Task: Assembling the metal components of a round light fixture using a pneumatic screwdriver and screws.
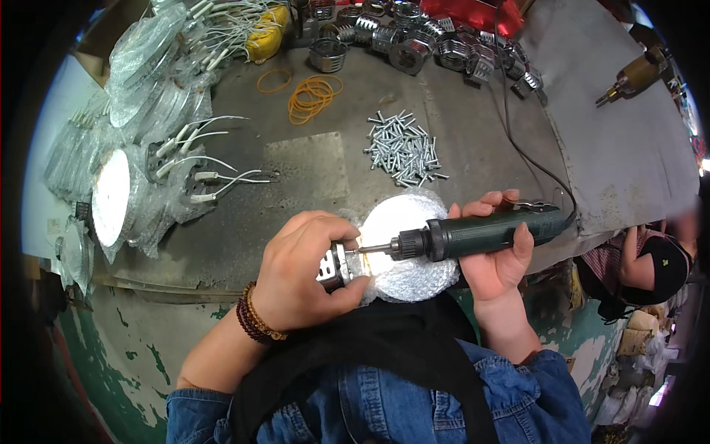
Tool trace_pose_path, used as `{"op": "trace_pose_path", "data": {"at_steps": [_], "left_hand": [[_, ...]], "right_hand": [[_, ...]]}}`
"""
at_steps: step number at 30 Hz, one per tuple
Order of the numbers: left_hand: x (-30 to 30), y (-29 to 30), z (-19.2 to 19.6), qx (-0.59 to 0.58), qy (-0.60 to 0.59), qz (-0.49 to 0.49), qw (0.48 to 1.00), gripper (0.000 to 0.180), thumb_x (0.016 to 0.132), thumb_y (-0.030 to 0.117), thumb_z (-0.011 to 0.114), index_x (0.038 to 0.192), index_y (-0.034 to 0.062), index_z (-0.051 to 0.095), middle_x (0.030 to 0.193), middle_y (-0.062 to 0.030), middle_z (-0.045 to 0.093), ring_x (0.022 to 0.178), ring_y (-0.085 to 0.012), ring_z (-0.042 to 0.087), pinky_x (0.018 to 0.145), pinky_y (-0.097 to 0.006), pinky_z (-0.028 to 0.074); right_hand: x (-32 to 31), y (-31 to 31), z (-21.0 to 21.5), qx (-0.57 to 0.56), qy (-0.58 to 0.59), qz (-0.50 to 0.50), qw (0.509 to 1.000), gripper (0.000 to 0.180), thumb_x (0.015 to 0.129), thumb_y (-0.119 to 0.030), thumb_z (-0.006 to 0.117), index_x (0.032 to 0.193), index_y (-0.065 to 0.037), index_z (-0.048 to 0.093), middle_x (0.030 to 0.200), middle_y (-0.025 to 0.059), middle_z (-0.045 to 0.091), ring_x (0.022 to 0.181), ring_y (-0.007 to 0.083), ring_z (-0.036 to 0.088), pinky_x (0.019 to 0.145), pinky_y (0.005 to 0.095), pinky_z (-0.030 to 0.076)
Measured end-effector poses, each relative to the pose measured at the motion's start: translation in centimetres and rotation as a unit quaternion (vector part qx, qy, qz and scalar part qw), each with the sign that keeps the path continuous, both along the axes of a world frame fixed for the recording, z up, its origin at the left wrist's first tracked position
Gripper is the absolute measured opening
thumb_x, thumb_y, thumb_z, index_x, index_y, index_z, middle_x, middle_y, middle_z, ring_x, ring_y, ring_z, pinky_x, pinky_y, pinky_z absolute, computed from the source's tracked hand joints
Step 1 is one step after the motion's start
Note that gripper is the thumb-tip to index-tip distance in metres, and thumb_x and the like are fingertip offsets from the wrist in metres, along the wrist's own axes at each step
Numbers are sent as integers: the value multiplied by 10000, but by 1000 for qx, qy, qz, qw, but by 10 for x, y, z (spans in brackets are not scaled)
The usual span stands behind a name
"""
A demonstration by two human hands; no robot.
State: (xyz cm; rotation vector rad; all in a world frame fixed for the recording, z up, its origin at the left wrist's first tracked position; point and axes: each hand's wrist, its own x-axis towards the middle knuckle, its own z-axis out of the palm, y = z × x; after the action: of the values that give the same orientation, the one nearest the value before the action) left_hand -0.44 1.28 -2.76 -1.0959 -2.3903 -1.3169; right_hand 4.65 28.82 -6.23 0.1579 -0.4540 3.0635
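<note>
The left hand [299, 266] grips a shiny, slotted metal fitting [329, 269], its fingers curled over the far side and its thumb along the near side, so that the fitting sits between them, partly hidden by the palm. The right hand [497, 268] is closed around a dark green, cylindrical corded power screwdriver [484, 234], whose slim bit points left and reaches the fitting's edge; whether it is seated in a screw cannot be told. Just beyond and beneath the tool is a bright white round disc [392, 211] in clear bubble wrap [421, 280], near the front edge of the table. A string of brown beads [251, 318] circles the left wrist.

The worn grey tabletop [488, 140] bears a loose heap of silvery screws [403, 148] beyond the disc, and tan rubber bands [309, 100] farther back. Slotted chrome metal cups [414, 50] crowd the far side. Bubble-wrapped discs with white wires [148, 66] are stacked at the left, near a yellow object [266, 37]. At the upper right is a second, brownish power tool [632, 76]; below it, beyond the table, another person in dark clothing [651, 263] is partly visible, and peeling green paint [133, 333] shows below the front edge
</note>
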Motion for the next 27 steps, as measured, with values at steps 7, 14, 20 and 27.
{"op": "trace_pose_path", "data": {"at_steps": [7,14,20,27], "left_hand": [[-1,1,-1,4,11,-3,1000,455,602,78,835,1001,60,617,939,-96,673,905,-305,665,824,-392,531],[-4,1,5,-12,22,-22,999,497,615,81,819,1071,41,627,933,-95,672,891,-302,663,830,-399,529],[-5,1,6,-18,21,-30,999,534,628,81,816,1125,26,628,925,-98,668,883,-303,660,834,-403,527],[-6,1,7,-21,21,-34,999,564,625,77,812,1152,27,616,923,-95,665,883,-307,657,833,-403,525]], "right_hand": [[1,-4,4,-7,-15,-7,1000,439,814,-109,816,1212,-203,656,1205,42,640,1148,219,590,1231,532,273],[1,-9,5,-14,-30,-9,999,374,810,-88,807,1145,-190,674,1199,32,631,1143,218,593,1226,507,294],[0,-12,8,-14,-39,-11,999,364,810,-81,801,1136,-186,679,1197,32,626,1149,215,586,1223,499,304],[0,-13,9,-16,-38,-5,999,357,813,-72,793,1133,-185,680,1209,37,625,1153,212,583,1224,492,306]]}}
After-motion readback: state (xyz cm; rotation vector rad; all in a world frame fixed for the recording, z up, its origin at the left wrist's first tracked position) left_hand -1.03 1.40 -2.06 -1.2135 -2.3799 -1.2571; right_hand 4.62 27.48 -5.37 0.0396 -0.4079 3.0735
